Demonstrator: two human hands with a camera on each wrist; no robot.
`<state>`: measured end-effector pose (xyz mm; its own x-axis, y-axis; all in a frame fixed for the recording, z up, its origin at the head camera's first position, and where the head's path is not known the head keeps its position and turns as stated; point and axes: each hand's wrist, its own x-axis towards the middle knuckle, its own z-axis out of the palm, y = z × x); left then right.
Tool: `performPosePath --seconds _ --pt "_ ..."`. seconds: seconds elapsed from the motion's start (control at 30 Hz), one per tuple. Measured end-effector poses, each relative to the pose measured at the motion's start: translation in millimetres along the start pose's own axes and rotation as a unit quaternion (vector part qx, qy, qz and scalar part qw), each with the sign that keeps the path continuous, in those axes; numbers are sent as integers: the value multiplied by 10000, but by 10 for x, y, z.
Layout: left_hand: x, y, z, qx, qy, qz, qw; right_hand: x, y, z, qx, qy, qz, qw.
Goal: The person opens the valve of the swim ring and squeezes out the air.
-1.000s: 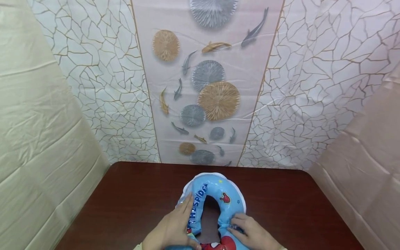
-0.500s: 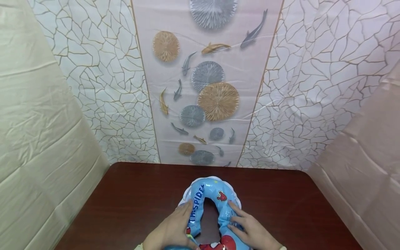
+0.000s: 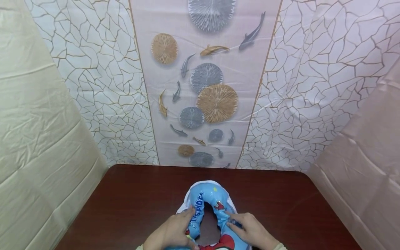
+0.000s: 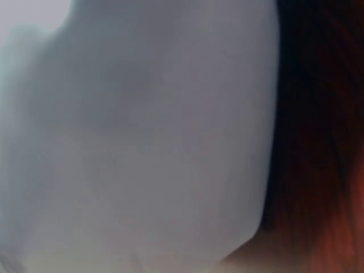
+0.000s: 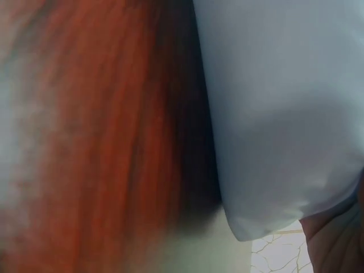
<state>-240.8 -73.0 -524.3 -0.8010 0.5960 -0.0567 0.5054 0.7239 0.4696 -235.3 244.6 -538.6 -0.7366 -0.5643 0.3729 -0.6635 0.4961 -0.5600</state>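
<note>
A blue inflatable ring (image 3: 206,196) with red and white print lies on the dark wooden table (image 3: 131,198), close to its near edge. My left hand (image 3: 173,227) grips the ring's left side, fingers curled over the tube. On the ring's right side my right hand (image 3: 251,229) grips the tube, its fingertips digging into the plastic. Between the hands the ring is squeezed into a narrow loop. The left wrist view is a blur of the ring's pale surface (image 4: 142,142) beside the table (image 4: 324,170). The right wrist view shows the ring's pale plastic (image 5: 284,114) against the table (image 5: 102,142).
Patterned sheets hang close behind the table: a crackle print and a centre panel with fish and round discs (image 3: 206,86). Cream sheeting (image 3: 40,139) walls the left side and pinkish sheeting (image 3: 365,156) the right.
Both hands have pressed inward, so the ring's two sides have come closer and its hole has narrowed. The ring's far end now looks smaller and more bunched.
</note>
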Motion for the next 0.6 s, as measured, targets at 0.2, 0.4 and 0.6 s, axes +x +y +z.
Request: performPosePath --seconds 0.2,0.4,0.6 --pt "27 11 17 58 50 -97 9999 12 -18 27 18 143 -57 9999" --pt "50 49 35 315 109 -48 9994 23 -19 37 -25 24 116 9999" --pt "49 89 38 599 244 112 9978 25 15 37 62 -162 265 9995"
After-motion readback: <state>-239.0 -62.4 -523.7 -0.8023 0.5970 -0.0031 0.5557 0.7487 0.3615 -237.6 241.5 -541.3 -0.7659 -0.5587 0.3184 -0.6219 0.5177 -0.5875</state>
